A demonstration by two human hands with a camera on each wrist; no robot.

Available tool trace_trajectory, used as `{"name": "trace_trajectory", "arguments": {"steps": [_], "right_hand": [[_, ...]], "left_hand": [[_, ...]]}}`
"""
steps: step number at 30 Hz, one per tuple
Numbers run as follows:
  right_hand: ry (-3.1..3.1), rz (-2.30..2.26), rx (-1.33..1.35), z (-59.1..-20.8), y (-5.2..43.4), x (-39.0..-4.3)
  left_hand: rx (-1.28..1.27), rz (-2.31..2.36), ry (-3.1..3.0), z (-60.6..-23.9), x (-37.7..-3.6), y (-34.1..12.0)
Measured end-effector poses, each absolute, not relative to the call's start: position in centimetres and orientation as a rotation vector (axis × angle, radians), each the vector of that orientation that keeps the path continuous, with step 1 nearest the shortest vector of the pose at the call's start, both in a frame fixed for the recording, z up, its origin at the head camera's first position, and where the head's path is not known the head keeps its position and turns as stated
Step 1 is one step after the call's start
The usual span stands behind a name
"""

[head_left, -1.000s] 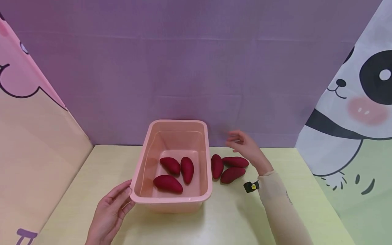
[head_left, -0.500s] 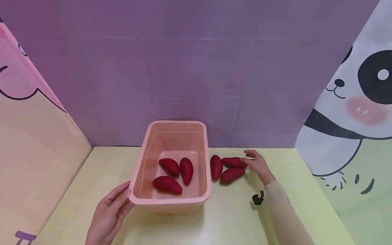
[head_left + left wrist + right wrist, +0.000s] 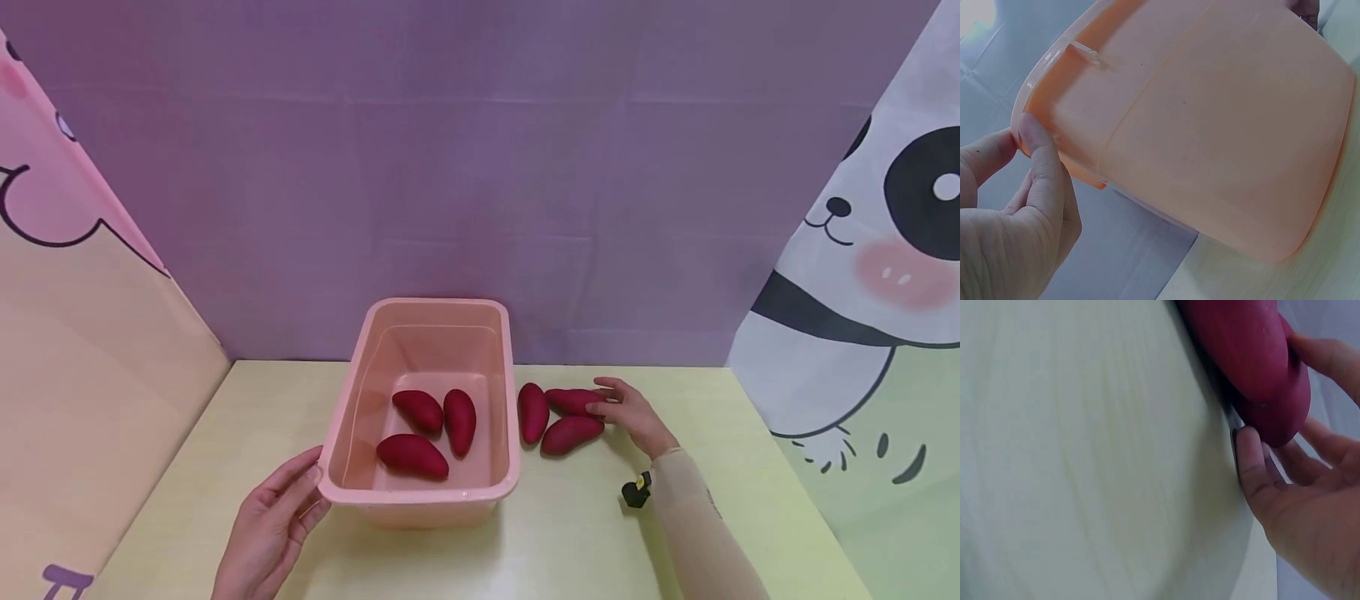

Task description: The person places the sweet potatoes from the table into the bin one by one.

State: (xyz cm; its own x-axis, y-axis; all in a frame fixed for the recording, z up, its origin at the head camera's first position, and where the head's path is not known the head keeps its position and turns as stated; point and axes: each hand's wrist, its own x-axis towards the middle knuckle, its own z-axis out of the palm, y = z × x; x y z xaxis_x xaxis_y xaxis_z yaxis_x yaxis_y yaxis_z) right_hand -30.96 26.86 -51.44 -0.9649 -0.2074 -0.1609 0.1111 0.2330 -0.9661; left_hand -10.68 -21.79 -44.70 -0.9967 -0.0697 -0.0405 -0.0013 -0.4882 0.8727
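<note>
A: What's new vs a sec ago?

B: The right hand (image 3: 633,412) was up in the air. Now it's down on the table (image 3: 570,533), fingers (image 3: 1254,469) curled round the end of the far potato (image 3: 573,401). It still lies on the table, right of the bin (image 3: 420,492), w/ 2 more potatoes (image 3: 551,423) beside it.

A: And the left hand (image 3: 273,525)?

B: Same spot. Thumb and fingers pinch the bin's near left corner.

A: What's in the bin?

B: 3 potatoes (image 3: 427,429) on the bottom.

A: Anything hard to see?

B: Right wrist view shows only one potato end, blurry. Left wrist view shows the bin's outside, not the inside.
</note>
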Motion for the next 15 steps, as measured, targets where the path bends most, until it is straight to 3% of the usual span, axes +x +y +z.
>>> {"name": "trace_trajectory", "arguments": {"steps": [15], "right_hand": [[2.247,-1.817,-0.112,-51.78,26.86,-30.77]], "left_hand": [[0.106,-2.666,-1.580,-44.66,-10.61,-21.72]]}}
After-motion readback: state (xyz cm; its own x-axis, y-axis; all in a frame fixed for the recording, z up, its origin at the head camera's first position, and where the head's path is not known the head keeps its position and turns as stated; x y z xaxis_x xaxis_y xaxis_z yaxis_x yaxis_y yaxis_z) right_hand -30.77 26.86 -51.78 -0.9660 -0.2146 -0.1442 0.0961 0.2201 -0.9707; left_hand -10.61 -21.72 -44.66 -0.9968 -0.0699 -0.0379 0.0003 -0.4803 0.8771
